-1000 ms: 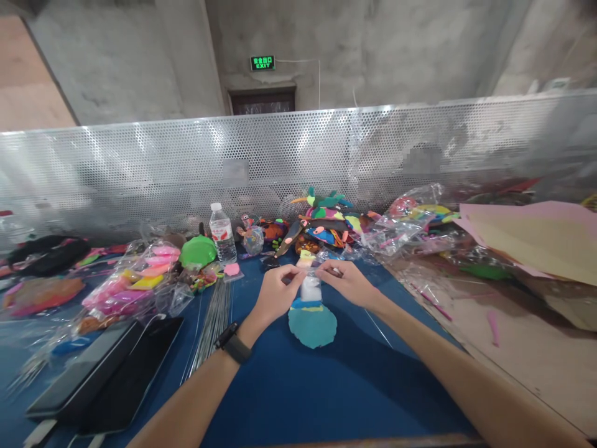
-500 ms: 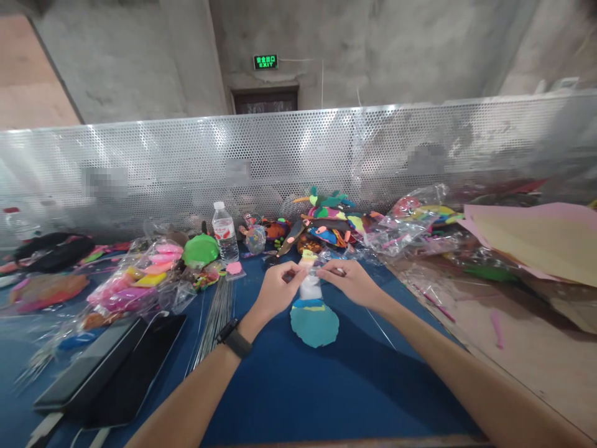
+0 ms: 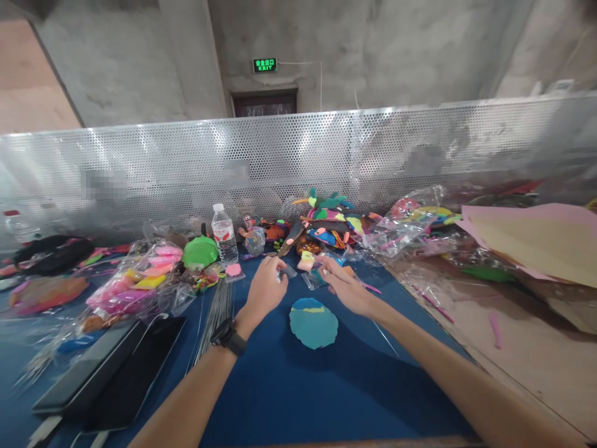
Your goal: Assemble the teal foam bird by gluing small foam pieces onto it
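Observation:
A flat round teal clay disc [image 3: 313, 326] with a darker blue patch and a yellow streak at its far edge lies on the blue table between my forearms. Beyond its left side, my left hand [image 3: 267, 287] is closed, with a clear plastic bag [image 3: 290, 271] showing at the fingertips. My right hand [image 3: 344, 287] pinches beyond the disc's right side; a small white bit shows at its fingertips, too small to name. A pale yellow and peach clay piece [image 3: 306, 261] lies between and just past the hands. Neither hand touches the disc.
Colourful clay figures [image 3: 326, 227] are heaped before the perforated metal screen [image 3: 289, 149]. A water bottle [image 3: 224, 233], bagged clay [image 3: 140, 280], thin wires [image 3: 217, 314] and a dark phone [image 3: 135, 373] are left. Pink and yellow sheets [image 3: 536, 242] lie right.
My hands, together over the white bagged material beyond the disc, have drawn apart to left and right. That white material has left its spot, uncovering the disc's far edge.

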The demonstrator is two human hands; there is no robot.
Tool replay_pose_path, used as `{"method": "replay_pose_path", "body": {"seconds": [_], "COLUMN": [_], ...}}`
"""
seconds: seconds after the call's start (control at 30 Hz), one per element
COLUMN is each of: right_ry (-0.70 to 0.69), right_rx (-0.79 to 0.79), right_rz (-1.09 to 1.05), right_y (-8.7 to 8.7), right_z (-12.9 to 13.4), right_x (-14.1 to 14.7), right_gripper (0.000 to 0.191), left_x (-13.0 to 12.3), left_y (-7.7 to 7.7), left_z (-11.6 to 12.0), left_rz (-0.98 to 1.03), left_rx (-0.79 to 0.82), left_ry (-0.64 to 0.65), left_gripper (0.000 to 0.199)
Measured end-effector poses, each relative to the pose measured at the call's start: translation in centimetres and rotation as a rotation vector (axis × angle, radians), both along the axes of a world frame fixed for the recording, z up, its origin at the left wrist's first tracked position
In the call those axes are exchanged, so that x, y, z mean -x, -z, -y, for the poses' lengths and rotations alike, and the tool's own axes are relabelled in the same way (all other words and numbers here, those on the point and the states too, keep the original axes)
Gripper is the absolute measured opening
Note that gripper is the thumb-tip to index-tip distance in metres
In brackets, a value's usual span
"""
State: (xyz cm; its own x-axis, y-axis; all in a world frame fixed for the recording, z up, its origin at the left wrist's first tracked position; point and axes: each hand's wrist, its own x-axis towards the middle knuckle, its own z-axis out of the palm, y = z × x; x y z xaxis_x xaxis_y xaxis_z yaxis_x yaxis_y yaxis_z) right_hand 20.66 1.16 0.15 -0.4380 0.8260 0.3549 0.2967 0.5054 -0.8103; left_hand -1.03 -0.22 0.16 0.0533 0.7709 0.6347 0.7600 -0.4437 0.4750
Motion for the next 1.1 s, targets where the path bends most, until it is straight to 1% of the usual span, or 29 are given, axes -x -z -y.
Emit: {"method": "replay_pose_path", "body": {"seconds": [0.03, 0.1, 0.17, 0.23, 0.3, 0.33, 0.4, 0.47, 0.53, 0.63, 0.73, 0.83, 1.0, 1.1], "right_ry": [-0.019, -0.011, 0.000, 0.028, 0.069, 0.092, 0.114, 0.095, 0.060, 0.054, 0.106, 0.121, 0.097, 0.085], "right_rx": [-0.017, -0.078, -0.109, -0.139, -0.177, -0.206, -0.280, -0.350, -0.380, -0.389, -0.449, -0.478, -0.384, -0.291], "right_rz": [0.023, 0.017, 0.013, 0.020, 0.053, 0.074, 0.117, 0.144, 0.148, 0.126, 0.068, 0.032, 0.073, 0.088], "right_y": [0.0, -0.2, -0.4, -0.8, -1.1, -1.2, -1.3, -1.2, -1.0, -0.7, -0.6, -0.5, -0.7, -1.1], "right_z": [0.2, 0.7, 1.0, 1.1, 1.2, 1.2, 1.3, 1.5, 1.6, 1.6, 1.4, 1.2, 1.0, 1.1], "right_x": [0.3, 0.7, 0.9, 0.8, 0.6, 0.5, 0.5, 0.7, 0.9, 1.1, 1.1, 1.0, 0.7, 0.6], "right_gripper": [0.036, 0.036, 0.040, 0.046, 0.049, 0.048, 0.044, 0.039, 0.038, 0.039, 0.027, 0.019, 0.023, 0.023], "left_x": [-0.3, -1.2, -2.0, -2.5, -2.6, -2.5, -2.4, -2.4, -2.5, -2.7, -2.5, -2.2, -2.2, -2.2], "left_y": [0.0, -0.1, -0.2, -0.4, -0.4, -0.3, -0.2, 0.0, 0.2, 0.4, 0.4, 0.2, 0.0, 0.1], "left_z": [0.2, 0.8, 1.4, 1.7, 1.7, 1.5, 1.2, 1.0, 1.0, 1.1, 1.0, 0.9, 1.0, 1.1], "left_rz": [0.005, 0.010, 0.015, 0.084, 0.240, 0.341, 0.544, 0.689, 0.759, 0.793, 0.810, 0.808, 0.872, 0.888], "left_rx": [0.029, 0.072, 0.102, 0.146, 0.243, 0.322, 0.512, 0.681, 0.760, 0.755, 0.736, 0.772, 0.857, 0.856], "left_ry": [0.057, 0.190, 0.308, 0.376, 0.434, 0.466, 0.541, 0.620, 0.676, 0.679, 0.656, 0.633, 0.641, 0.652], "left_gripper": [0.014, 0.013, 0.018, 0.026, 0.034, 0.035, 0.030, 0.032, 0.039, 0.041, 0.038, 0.036, 0.035, 0.033]}}
